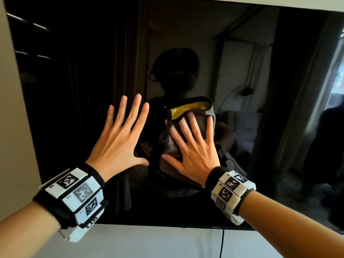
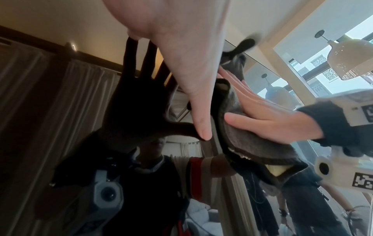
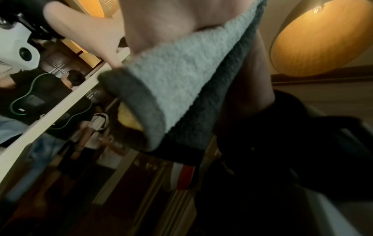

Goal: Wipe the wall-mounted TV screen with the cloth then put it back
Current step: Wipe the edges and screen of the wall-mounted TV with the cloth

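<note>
Nearest, my left hand [image 1: 119, 135] lies flat with fingers spread on the TV screen [image 1: 74, 90]. Beside it, my right hand [image 1: 193, 146], fingers straight, presses the grey cloth [image 1: 193, 112] against mid-screen; its palm hides the cloth's centre.

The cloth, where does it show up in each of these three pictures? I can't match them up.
Head view: the cloth sits right of centre, pressed flat to the TV screen under the right hand.
Left wrist view: the cloth is right of centre, under the right hand.
Right wrist view: the cloth fills the centre, below the right hand.
Shared landmark: its yellow patch, seen in all three.
</note>
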The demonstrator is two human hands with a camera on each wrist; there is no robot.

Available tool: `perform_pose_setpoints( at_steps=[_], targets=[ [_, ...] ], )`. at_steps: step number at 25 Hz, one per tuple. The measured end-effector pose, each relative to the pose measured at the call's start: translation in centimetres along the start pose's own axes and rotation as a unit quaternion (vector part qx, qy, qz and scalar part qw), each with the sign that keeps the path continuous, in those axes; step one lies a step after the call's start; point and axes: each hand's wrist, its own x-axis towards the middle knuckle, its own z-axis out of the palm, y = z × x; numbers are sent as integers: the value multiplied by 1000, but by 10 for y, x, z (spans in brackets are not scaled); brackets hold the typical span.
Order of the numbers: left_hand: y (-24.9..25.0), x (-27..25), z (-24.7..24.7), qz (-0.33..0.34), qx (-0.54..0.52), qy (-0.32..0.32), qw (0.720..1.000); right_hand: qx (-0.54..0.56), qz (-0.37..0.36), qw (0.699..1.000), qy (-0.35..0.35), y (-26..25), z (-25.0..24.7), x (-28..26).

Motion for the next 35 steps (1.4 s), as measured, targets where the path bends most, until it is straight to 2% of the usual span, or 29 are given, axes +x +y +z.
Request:
perform_pose_setpoints(
  at_steps=[1, 4, 5, 6, 8, 10, 11, 14, 15, 18, 19, 23, 26, 27, 31, 32, 35],
  targets=[
    [2, -1, -2, 3, -1, 2, 1000, 1, -2, 1000, 8, 3, 0, -1],
    [15, -3, -6, 29, -12, 17, 999, -1, 95, 994, 54, 26, -7, 14],
    [20, -4, -6, 40, -10, 15, 999, -2, 104, 993, 50, 27, -7, 11],
    [25, -5, -5, 48, -2, 8, 999, 0, 84, 996, 34, 23, -4, 2],
    [32, -7, 0, 59, 17, -12, 998, 7, -5, 1000, -14, 6, 11, -29],
    [35, -8, 6, 59, 31, -23, 998, -5, -66, 998, -25, 4, 22, -47],
    [35, -7, 6, 57, 34, -24, 997, -12, -59, 998, -12, 11, 23, -43],
    [34, -7, 8, 58, 30, -16, 998, -8, 44, 998, 39, 18, 15, -24],
    [33, -7, 9, 58, 26, -14, 998, -1, 47, 998, 33, 12, 16, -26],
    [27, -15, 14, 49, 26, -13, 998, 13, -58, 998, -7, -29, 30, -47],
    [23, -18, 15, 45, 26, -12, 999, 11, -63, 998, -4, -36, 33, -46],
    [-8, -33, 16, 17, 20, -3, 1000, 27, 68, 997, 17, -56, 27, -17],
    [-36, -52, 17, 26, 32, -17, 999, 31, -21, 999, -24, -101, 36, -30],
    [-44, -57, 19, 29, 39, -24, 999, 26, -42, 999, -14, -109, 39, -29],
    [-72, -70, 26, 35, 58, -43, 997, 24, 45, 998, 42, -121, 35, 12],
    [-77, -73, 27, 36, 55, -45, 997, 28, 36, 998, 32, -131, 37, 11],
    [-82, -81, 33, 42, 49, -46, 997, 27, -64, 998, -3, -166, 52, -11]
  ],
)
